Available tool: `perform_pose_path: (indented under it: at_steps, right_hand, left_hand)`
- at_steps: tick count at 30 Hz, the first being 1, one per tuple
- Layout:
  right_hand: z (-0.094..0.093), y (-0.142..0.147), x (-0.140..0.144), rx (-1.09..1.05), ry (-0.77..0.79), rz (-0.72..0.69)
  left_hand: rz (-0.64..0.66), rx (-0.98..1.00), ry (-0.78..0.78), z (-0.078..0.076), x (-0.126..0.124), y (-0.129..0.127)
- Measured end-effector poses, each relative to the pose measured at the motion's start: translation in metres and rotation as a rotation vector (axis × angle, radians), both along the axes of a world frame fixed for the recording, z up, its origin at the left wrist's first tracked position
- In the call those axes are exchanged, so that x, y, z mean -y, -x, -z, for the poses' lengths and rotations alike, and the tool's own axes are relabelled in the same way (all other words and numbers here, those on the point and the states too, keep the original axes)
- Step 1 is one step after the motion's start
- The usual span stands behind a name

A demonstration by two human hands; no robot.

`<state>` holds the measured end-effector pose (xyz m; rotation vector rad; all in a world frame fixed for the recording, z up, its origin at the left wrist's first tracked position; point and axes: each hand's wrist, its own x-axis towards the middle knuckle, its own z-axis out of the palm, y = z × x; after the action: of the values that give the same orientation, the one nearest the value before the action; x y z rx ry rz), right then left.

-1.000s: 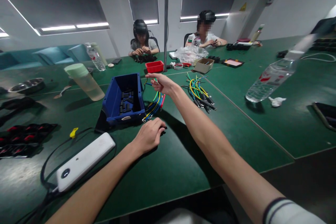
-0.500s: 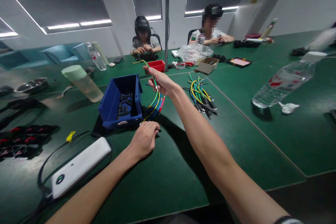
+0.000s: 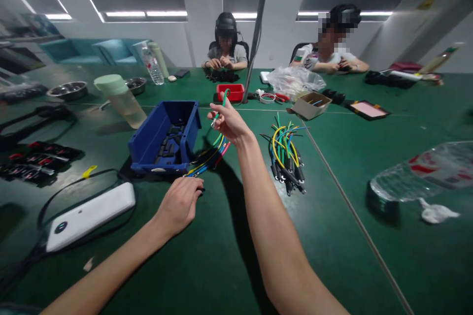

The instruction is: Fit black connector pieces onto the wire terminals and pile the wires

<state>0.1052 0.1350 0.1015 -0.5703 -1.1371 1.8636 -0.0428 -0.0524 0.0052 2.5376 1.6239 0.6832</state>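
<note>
My right hand point(image 3: 232, 125) is raised over the table, its fingers closed on a green wire point(image 3: 224, 99) with a metal terminal at its lower end. Beneath it, a bundle of yellow, blue and red-tipped wires point(image 3: 216, 151) lies beside the blue bin point(image 3: 158, 157). That bin contains several small black sleeves point(image 3: 170, 147). My left hand point(image 3: 179, 204) rests on the table just in front of the bin, fingers curled, and a small black piece point(image 3: 201, 190) shows at its fingertips. To the right lies a pile of wires with black sleeved ends point(image 3: 286, 152).
A white power bank point(image 3: 92, 216) with a cable lies at left, near a green-lidded bottle point(image 3: 120, 101). A water bottle point(image 3: 424, 172) stands at right. Farther back are a red tray point(image 3: 231, 92), a small cardboard box point(image 3: 312, 104), a metal pole point(image 3: 257, 29) and two people seated.
The view has swung left. My right hand has drawn the green wire away from the bundle, and the wire's metal end now points down-left. My left hand stays by the bin.
</note>
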Motion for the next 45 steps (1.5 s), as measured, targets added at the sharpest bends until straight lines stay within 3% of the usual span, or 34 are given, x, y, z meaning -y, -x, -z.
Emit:
perform_pose_path:
  at_steps: [4,12,19,24,29,35,38,45]
  right_hand:
    - [0.0,-0.006,-0.005,-0.006,0.014,-0.001]
    - [-0.007,0.002,0.001,0.027,-0.021,0.028]
    - [0.003,0.005,0.001,0.05,0.006,0.071]
    - [0.011,-0.002,0.009,0.034,0.061,0.193]
    - [0.02,-0.007,0.036,0.034,0.065,0.28]
    - [0.042,-0.019,0.092,0.257,-0.027,0.318]
    - [0.056,-0.031,0.121,0.4,-0.104,0.275]
    - [0.092,-0.047,0.159,0.53,-0.183,0.434]
  left_hand:
    - [-0.146,-0.005,-0.021,0.002,0.009,-0.004]
    - [-0.213,0.036,0.017,0.0,0.003,-0.005]
    - [-0.141,0.055,0.013,-0.005,0.006,-0.006]
    - [-0.074,0.089,0.009,-0.008,0.01,-0.003]
    - [-0.018,0.291,-0.101,-0.009,0.011,-0.003]
    - [0.013,0.622,-0.135,-0.012,-0.003,-0.017]
    - [-0.006,0.689,-0.144,-0.012,-0.007,-0.019]
    - [0.077,0.748,-0.173,-0.005,-0.006,-0.014]
